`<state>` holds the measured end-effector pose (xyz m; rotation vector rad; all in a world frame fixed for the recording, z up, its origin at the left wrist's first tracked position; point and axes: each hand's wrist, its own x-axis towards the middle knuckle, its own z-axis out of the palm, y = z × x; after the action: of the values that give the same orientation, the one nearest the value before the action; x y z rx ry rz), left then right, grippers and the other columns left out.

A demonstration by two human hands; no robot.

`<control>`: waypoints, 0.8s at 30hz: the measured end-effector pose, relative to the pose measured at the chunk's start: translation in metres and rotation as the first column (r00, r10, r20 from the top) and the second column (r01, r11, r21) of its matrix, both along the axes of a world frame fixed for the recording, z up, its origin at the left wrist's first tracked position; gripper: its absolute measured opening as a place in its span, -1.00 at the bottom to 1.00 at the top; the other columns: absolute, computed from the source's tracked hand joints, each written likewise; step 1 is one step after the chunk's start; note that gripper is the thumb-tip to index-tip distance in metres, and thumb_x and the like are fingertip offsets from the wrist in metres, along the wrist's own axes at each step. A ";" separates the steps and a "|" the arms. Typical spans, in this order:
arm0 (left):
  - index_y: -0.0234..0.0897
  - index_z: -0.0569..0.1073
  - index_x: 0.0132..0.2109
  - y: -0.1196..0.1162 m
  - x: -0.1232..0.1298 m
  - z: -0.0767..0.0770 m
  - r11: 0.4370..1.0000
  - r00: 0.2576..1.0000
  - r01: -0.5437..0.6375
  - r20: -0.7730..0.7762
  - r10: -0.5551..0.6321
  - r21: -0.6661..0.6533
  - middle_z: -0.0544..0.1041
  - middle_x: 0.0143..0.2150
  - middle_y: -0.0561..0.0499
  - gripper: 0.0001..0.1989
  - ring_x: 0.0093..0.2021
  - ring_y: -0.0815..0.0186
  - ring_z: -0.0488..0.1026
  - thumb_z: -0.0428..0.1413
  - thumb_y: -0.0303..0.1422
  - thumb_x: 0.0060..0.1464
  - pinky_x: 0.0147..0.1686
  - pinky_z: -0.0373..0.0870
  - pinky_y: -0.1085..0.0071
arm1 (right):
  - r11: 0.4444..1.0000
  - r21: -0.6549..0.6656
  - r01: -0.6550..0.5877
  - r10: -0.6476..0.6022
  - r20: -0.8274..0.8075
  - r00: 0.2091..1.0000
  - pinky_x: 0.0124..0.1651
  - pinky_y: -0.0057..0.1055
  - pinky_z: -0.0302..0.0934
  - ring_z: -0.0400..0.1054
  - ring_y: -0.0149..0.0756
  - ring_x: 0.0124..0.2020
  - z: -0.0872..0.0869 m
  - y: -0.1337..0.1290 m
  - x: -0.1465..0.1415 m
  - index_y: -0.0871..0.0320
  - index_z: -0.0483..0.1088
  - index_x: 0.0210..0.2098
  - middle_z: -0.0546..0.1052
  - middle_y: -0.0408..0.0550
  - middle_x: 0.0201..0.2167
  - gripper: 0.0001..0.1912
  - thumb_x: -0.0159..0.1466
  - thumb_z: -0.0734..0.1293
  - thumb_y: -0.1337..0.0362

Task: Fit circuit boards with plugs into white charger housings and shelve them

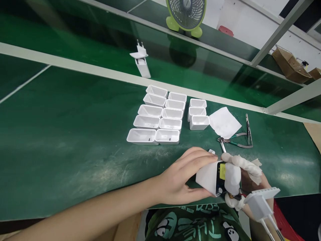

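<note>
My left hand (179,179) is closed around a white plastic charger housing (207,177) near the table's front edge. Out of the housing's right end sticks a black electronic module (220,182) with a yellow block on it. My right hand (244,169), its fingers wrapped in white finger covers, grips that module. A white two-pin plug cap (260,204) hangs by the right wrist, with wires partly visible behind it. Beyond the right fingers lie cutting pliers (239,144). A thin metal tip shows between the pliers' jaws and my fingers; its tool is hidden.
Several open white housings (142,136) stand in rows on the green table (75,144). Right of them lie a white paper sheet (225,122) and metal tweezers (248,125). A charger with its plug cap tilted (143,67) rests on the shelf behind, below a green fan (187,13).
</note>
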<state>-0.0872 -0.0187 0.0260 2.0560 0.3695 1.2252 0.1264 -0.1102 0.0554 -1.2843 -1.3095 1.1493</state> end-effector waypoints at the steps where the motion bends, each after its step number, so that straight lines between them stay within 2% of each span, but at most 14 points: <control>1: -0.25 0.23 0.25 0.000 0.000 0.000 1.000 1.000 0.002 0.001 -0.002 0.000 0.51 0.01 -0.23 -0.44 0.03 0.09 0.48 0.20 -0.25 0.19 0.02 0.49 0.11 | 1.000 0.015 0.006 -0.007 0.006 1.000 0.18 0.10 0.36 0.34 0.14 0.20 -0.001 -0.001 0.001 -0.09 0.36 0.17 0.46 0.01 0.18 -0.33 0.09 0.55 0.26; 5: -0.28 0.22 0.25 0.000 0.000 0.000 1.000 1.000 -0.003 0.013 0.003 0.017 0.51 0.02 -0.24 -0.46 0.05 0.10 0.47 0.19 -0.28 0.20 0.03 0.48 0.11 | 1.000 0.012 0.010 -0.011 0.040 0.999 0.17 0.08 0.37 0.32 0.13 0.21 0.003 -0.003 0.004 -0.08 0.37 0.16 0.46 0.01 0.17 -0.33 0.08 0.55 0.31; 10: -0.33 0.25 0.23 0.000 0.000 0.001 1.000 1.000 -0.015 0.021 0.015 0.023 0.51 0.01 -0.25 -0.47 0.04 0.11 0.47 0.21 -0.29 0.18 0.03 0.48 0.13 | 0.995 0.072 -0.065 0.058 0.100 0.993 0.22 -0.04 0.35 0.34 0.03 0.20 0.011 0.000 0.001 -0.12 0.31 0.22 0.45 -0.06 0.19 -0.24 0.08 0.55 0.39; 15: -0.36 0.28 0.21 0.000 0.002 -0.001 1.000 0.998 -0.019 0.052 0.018 0.018 0.52 0.00 -0.27 -0.47 0.02 0.10 0.47 0.21 -0.26 0.18 0.00 0.49 0.13 | 0.996 0.061 -0.067 0.062 0.075 0.995 0.19 0.05 0.34 0.35 0.12 0.19 0.008 0.001 0.000 -0.02 0.36 0.19 0.46 0.05 0.17 -0.39 0.17 0.50 0.25; 17: -0.39 0.29 0.20 0.000 0.002 -0.002 1.000 0.997 -0.022 0.070 0.020 0.021 0.52 0.00 -0.28 -0.48 0.02 0.11 0.47 0.21 -0.27 0.19 0.01 0.49 0.14 | 0.996 0.049 -0.076 0.073 0.056 0.996 0.21 0.07 0.31 0.31 0.12 0.22 0.005 0.000 0.001 -0.03 0.33 0.21 0.44 0.04 0.19 -0.42 0.21 0.46 0.24; 21: -0.45 0.30 0.18 0.000 0.003 -0.004 0.999 0.996 -0.028 0.088 0.024 0.039 0.51 -0.01 -0.31 -0.48 0.03 0.12 0.46 0.22 -0.27 0.18 0.02 0.48 0.15 | 0.991 0.084 -0.107 0.100 0.081 0.992 0.24 -0.01 0.30 0.30 0.02 0.24 0.005 0.000 0.001 -0.14 0.26 0.25 0.42 -0.07 0.22 -0.34 0.21 0.45 0.34; 24: -0.48 0.31 0.18 -0.001 0.003 -0.005 0.997 0.995 -0.039 0.093 0.033 0.062 0.52 -0.03 -0.32 -0.47 0.02 0.12 0.46 0.22 -0.25 0.18 0.01 0.48 0.15 | 0.990 0.075 -0.116 0.110 0.084 0.990 0.22 -0.04 0.33 0.33 0.00 0.21 0.006 0.000 0.003 -0.15 0.26 0.25 0.43 -0.07 0.21 -0.35 0.22 0.45 0.32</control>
<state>-0.0844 -0.0194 0.0211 2.0458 0.3290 1.3643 0.1294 -0.1105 0.0610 -1.2207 -1.4889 1.1216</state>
